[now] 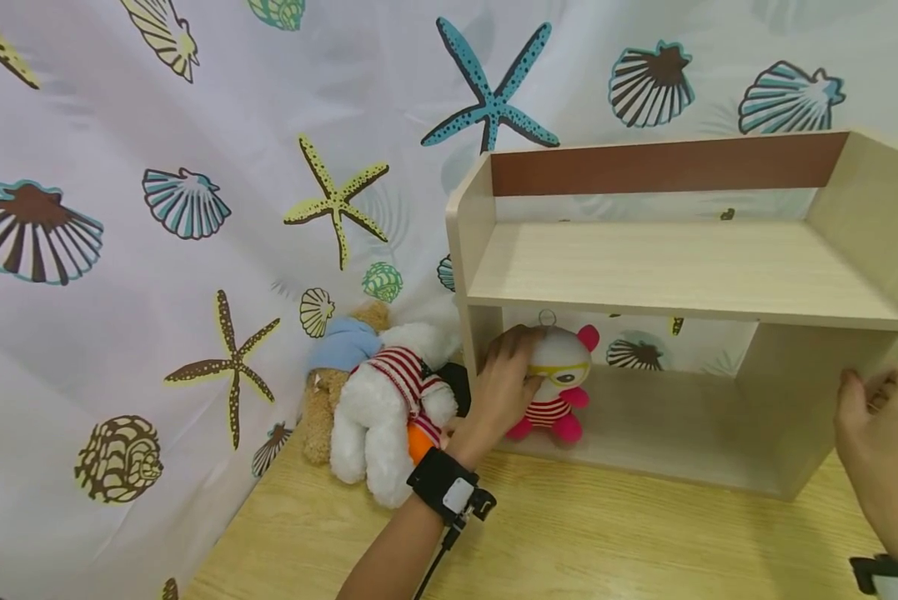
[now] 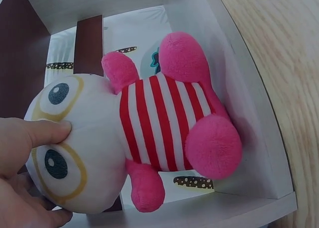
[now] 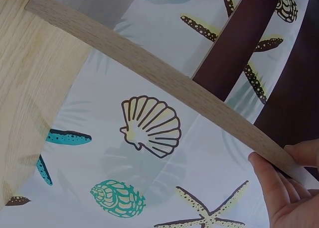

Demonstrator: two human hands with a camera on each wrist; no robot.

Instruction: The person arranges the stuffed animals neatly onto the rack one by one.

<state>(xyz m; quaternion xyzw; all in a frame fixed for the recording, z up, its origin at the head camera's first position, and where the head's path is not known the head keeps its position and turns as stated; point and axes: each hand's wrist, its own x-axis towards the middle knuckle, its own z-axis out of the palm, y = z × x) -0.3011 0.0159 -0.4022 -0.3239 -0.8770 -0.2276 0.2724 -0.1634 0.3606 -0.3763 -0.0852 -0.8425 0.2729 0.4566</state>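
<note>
A plush panda toy [image 1: 561, 371] with a white head, yellow glasses, pink limbs and a red-striped body sits at the left end of the lower shelf. My left hand [image 1: 504, 387] grips its head; the left wrist view has the thumb [image 2: 50, 132] pressed between the eyes of the toy [image 2: 162, 123]. At the right, my right hand [image 1: 887, 442] holds the front edge of the side panel of a small wooden shelf unit [image 1: 689, 267]. The right wrist view shows thumb and fingers [image 3: 279, 188] on opposite sides of that panel [image 3: 149, 63].
Left of the shelf unit, a white plush toy [image 1: 388, 408] in a striped shirt leans with a brown bear [image 1: 324, 392] in blue. A patterned curtain [image 1: 216, 250] hangs behind the wooden table [image 1: 606, 533]. The unit's brown back strip [image 1: 666, 167] runs across its top.
</note>
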